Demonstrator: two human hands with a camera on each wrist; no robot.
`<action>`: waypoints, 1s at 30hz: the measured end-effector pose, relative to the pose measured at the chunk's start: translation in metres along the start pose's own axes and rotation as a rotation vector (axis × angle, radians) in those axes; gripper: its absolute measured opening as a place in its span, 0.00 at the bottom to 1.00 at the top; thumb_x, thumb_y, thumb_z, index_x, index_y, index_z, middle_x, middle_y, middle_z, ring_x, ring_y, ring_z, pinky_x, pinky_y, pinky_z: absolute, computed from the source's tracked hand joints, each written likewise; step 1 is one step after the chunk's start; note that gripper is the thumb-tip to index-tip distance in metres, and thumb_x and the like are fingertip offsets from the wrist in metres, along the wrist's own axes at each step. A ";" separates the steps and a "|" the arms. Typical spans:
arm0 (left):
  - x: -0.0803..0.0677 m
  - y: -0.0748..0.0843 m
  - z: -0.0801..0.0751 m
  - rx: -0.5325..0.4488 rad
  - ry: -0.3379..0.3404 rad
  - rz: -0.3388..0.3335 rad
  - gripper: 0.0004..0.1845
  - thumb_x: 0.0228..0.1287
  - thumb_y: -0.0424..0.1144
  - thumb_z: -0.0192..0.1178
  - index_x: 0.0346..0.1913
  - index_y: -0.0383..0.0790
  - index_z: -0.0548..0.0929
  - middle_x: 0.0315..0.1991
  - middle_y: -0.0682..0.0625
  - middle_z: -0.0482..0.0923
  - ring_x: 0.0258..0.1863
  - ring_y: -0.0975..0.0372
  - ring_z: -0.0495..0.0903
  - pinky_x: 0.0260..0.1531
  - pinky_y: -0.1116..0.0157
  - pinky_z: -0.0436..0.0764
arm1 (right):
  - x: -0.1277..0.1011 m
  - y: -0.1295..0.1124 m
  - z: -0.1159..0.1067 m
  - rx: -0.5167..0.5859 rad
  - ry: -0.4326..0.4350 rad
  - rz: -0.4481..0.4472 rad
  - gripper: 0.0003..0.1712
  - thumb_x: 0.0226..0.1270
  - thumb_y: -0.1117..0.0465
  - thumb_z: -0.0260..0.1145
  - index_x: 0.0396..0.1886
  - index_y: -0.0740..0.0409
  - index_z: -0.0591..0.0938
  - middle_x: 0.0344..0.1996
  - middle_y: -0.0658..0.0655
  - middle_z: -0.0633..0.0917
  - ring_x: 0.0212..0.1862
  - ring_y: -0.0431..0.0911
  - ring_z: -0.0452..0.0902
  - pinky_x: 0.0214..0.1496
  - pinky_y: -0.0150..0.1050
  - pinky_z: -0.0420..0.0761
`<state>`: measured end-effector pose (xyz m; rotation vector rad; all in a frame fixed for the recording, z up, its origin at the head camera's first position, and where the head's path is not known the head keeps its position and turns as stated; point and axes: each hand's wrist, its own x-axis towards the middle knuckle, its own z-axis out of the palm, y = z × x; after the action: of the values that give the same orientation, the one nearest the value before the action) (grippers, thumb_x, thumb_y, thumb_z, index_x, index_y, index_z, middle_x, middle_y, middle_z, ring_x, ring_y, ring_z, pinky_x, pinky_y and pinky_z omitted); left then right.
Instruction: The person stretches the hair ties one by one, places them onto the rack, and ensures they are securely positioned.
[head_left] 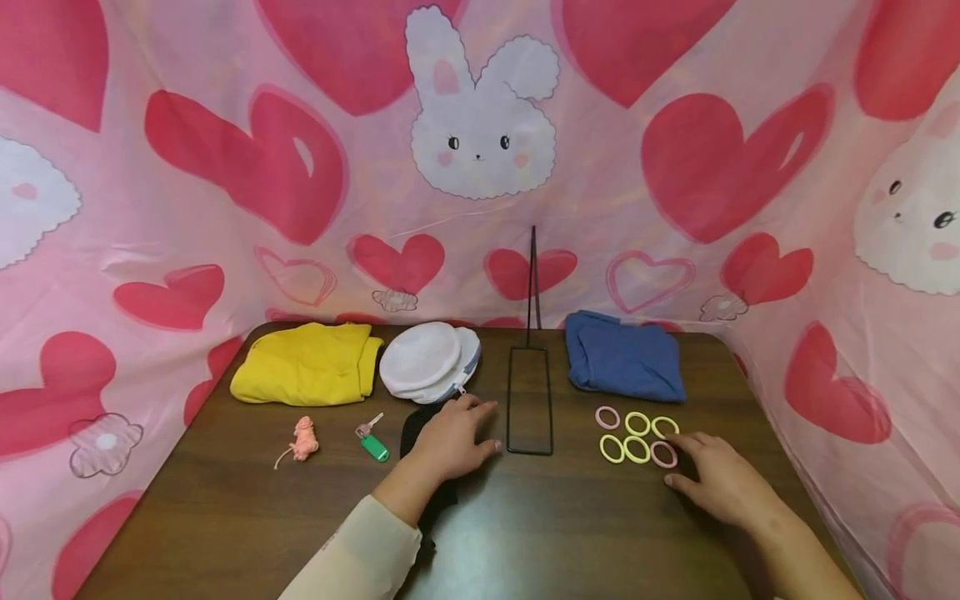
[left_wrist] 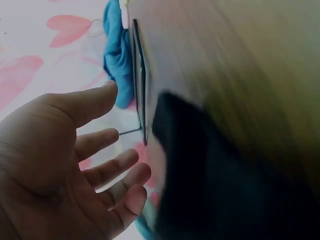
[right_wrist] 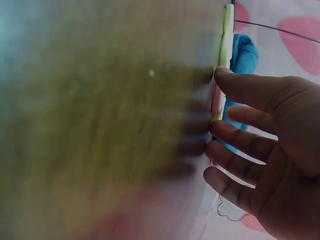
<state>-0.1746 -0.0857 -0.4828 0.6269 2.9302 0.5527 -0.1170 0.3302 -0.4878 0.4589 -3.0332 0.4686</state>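
Observation:
My left hand (head_left: 453,437) lies flat with spread fingers over a black cloth (head_left: 415,429) in the middle of the brown table (head_left: 525,533); in the left wrist view the left hand (left_wrist: 75,165) hovers just off the black cloth (left_wrist: 215,190), holding nothing. My right hand (head_left: 716,479) rests open on the table, its fingertips at several pink and yellow hair rings (head_left: 636,437). In the right wrist view the right hand (right_wrist: 260,155) has straight fingers beside the hair rings (right_wrist: 227,45).
A black wire stand (head_left: 530,400) stands between the hands. At the back lie a yellow cloth (head_left: 307,364), white round pads (head_left: 427,360) and a blue cloth (head_left: 624,356). A pink string toy (head_left: 303,439) and a green key tag (head_left: 372,446) lie left.

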 end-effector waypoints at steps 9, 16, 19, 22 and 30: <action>0.022 0.011 0.011 0.023 -0.120 -0.036 0.40 0.62 0.62 0.71 0.75 0.54 0.75 0.67 0.47 0.74 0.65 0.50 0.74 0.59 0.47 0.77 | 0.013 -0.001 0.000 -0.023 -0.009 -0.026 0.20 0.55 0.59 0.82 0.45 0.61 0.89 0.38 0.53 0.86 0.44 0.55 0.84 0.51 0.58 0.81; 0.031 0.014 0.011 0.044 -0.142 -0.052 0.42 0.58 0.63 0.73 0.75 0.54 0.75 0.65 0.47 0.73 0.63 0.50 0.74 0.54 0.48 0.80 | 0.015 -0.003 0.000 -0.032 -0.005 -0.048 0.09 0.57 0.66 0.78 0.35 0.52 0.87 0.28 0.42 0.79 0.33 0.41 0.77 0.39 0.48 0.79; 0.033 0.015 0.012 0.051 -0.149 -0.053 0.42 0.57 0.63 0.73 0.74 0.54 0.76 0.65 0.47 0.72 0.61 0.51 0.74 0.53 0.49 0.80 | 0.015 -0.005 -0.003 -0.032 0.019 -0.048 0.09 0.56 0.68 0.77 0.35 0.52 0.87 0.29 0.43 0.81 0.33 0.42 0.77 0.39 0.48 0.79; 0.035 0.016 0.012 0.052 -0.155 -0.055 0.43 0.57 0.63 0.74 0.74 0.53 0.76 0.64 0.47 0.72 0.60 0.51 0.74 0.52 0.50 0.80 | 0.015 -0.009 -0.008 -0.025 0.064 -0.049 0.09 0.56 0.68 0.77 0.36 0.53 0.88 0.32 0.46 0.84 0.36 0.46 0.82 0.41 0.52 0.81; 0.037 0.013 0.013 0.040 -0.163 -0.063 0.43 0.55 0.63 0.75 0.74 0.54 0.76 0.64 0.47 0.72 0.58 0.51 0.75 0.48 0.50 0.81 | 0.023 -0.031 -0.027 -0.016 0.301 -0.210 0.12 0.55 0.67 0.79 0.39 0.52 0.89 0.37 0.46 0.87 0.39 0.43 0.84 0.43 0.48 0.83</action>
<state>-0.2017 -0.0553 -0.4911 0.5536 2.8029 0.4160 -0.1297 0.3038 -0.4516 0.6347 -2.6636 0.4538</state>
